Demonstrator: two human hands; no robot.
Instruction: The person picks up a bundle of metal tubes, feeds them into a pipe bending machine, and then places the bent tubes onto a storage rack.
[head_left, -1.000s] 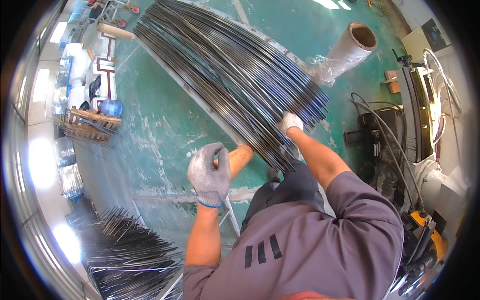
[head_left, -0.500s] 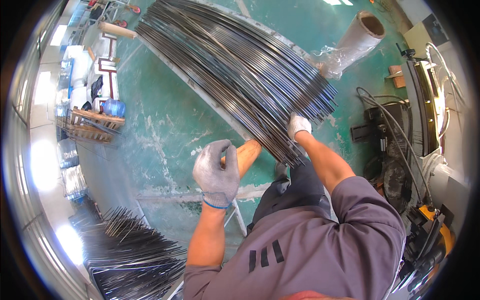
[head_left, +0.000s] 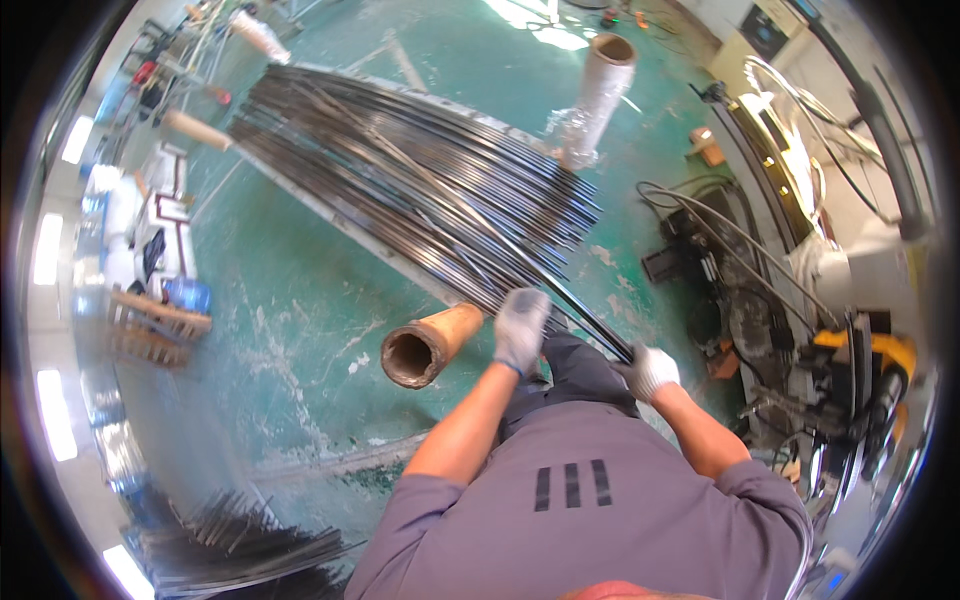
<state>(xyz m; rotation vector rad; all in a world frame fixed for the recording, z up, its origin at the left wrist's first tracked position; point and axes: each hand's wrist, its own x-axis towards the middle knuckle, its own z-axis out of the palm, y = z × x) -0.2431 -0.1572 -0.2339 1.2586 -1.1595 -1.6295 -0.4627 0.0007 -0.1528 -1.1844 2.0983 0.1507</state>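
Note:
A wide layer of long, thin dark metal rods (head_left: pixel 400 190) lies fanned out on a low pale frame. My right hand (head_left: pixel 652 373), in a white knit glove, is closed round the near ends of a few metal rods (head_left: pixel 582 310) that stick out beyond the others toward me. Beside it on the left, my grey-and-white gloved left hand (head_left: pixel 522 328) is curled over the near ends of the rods; its fingertips are hidden. A brown cardboard tube (head_left: pixel 430 345) stands just left of that hand, at the frame's near corner.
Behind the rods on the right rises a film-wrapped tube (head_left: pixel 603 95). Dark machinery with looping cables (head_left: pixel 710 250) fills the right side. More dark rods (head_left: pixel 240 550) lie at the lower left. A wooden pallet (head_left: pixel 160 320) with a blue water bottle (head_left: pixel 188 294) sits far left.
My left hand has come from above the cardboard tube to the rods' near ends. My right hand has moved nearer to me and rightward, pulling a few rods out past the rest.

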